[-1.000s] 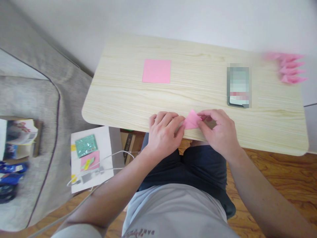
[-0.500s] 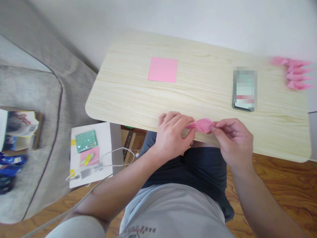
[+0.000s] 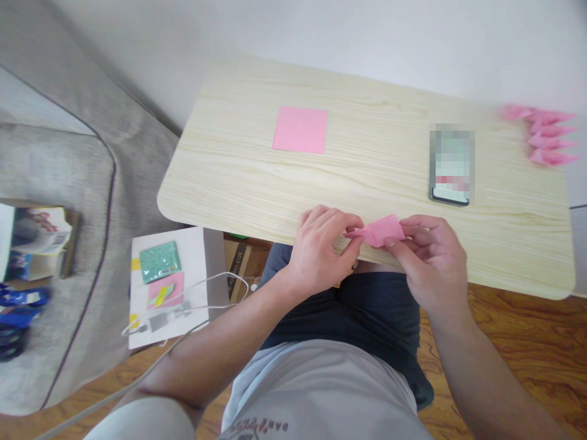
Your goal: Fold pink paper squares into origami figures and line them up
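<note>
Paper (image 3: pixel 384 231): between our two hands, over the near edge of the table (image 3: pixel 229 171); whether it touches the wood, we cannot tell.
Left hand (image 3: pixel 318 247): thumb and fingertips drawn narrow, pinching the thin end of the paper.
Right hand (image 3: pixel 433 256): thumb and forefinger at the broad end, lightly holding it; other fingers curled loosely.
Change: a second ago we had a small triangle, point away from us; half a second ago a stretched, rounded piece. Now the end by our right hand shows a squarer, flatter face, and the end by our left is a narrow tail. Our fingertips stand a little further apart.
Meaning: we judge the shaping unfinished, the left hand steadying while the right works the broad part.
Square (image 3: pixel 300 129): flat, beyond our left hand, unmoved on the table.
Phone (image 3: pixel 452 171): beyond our right hand, screen blurred out.
Folded pieces (image 3: pixel 553 140): pink, clustered well beyond and right of our right hand; their count is unclear.
</note>
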The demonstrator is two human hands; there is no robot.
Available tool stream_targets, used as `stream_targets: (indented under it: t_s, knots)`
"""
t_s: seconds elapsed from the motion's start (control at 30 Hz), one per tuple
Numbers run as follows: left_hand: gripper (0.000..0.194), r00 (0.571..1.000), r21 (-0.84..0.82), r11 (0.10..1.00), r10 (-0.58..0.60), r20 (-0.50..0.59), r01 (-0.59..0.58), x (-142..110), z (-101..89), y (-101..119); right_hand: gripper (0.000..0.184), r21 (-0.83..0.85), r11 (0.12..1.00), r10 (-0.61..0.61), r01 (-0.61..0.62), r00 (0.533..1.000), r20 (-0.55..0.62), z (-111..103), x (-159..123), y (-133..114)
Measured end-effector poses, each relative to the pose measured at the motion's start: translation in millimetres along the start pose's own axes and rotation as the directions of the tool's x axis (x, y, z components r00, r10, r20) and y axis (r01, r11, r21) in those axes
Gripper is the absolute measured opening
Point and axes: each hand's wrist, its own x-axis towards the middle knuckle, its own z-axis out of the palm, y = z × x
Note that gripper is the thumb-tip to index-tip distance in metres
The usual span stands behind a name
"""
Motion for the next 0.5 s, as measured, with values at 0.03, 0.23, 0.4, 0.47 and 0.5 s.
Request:
stream_targets:
  t_s: [0.03,0.23,0.4,0.47,0.5]
  knots:
    - [0.011,1.0,-0.009,1.0,0.005,0.005,-0.005,0.6,0.4,-0.3,0.032,-0.025,1.0,-0.011,0.011,1.0,0.006,0.6,-0.2,-1.3]
    - [0.015,0.999,0.002,1.0,0.01,0.044,-0.01,4.7,0.9,-1.9,0.018,-0.263,0.964,-0.023,0.032,0.999,0.037,-4.1,2.4,-4.7]
    - [0.017,0.998,0.053,0.998,0.025,0.061,-0.029,5.0,0.7,-3.4,0.013,-0.419,0.907,-0.016,0.049,0.996,0.082,-12.7,7.1,-3.7]
    - [0.017,0.998,0.063,0.998,0.025,0.056,-0.028,4.2,1.2,-3.7,0.011,-0.435,0.899,-0.019,0.057,0.996,0.092,-14.1,7.3,-3.4]
    - [0.016,0.998,0.066,0.997,0.022,0.052,-0.026,3.7,1.4,-3.8,0.01,-0.436,0.898,-0.021,0.062,0.995,0.097,-14.3,6.9,-3.3]
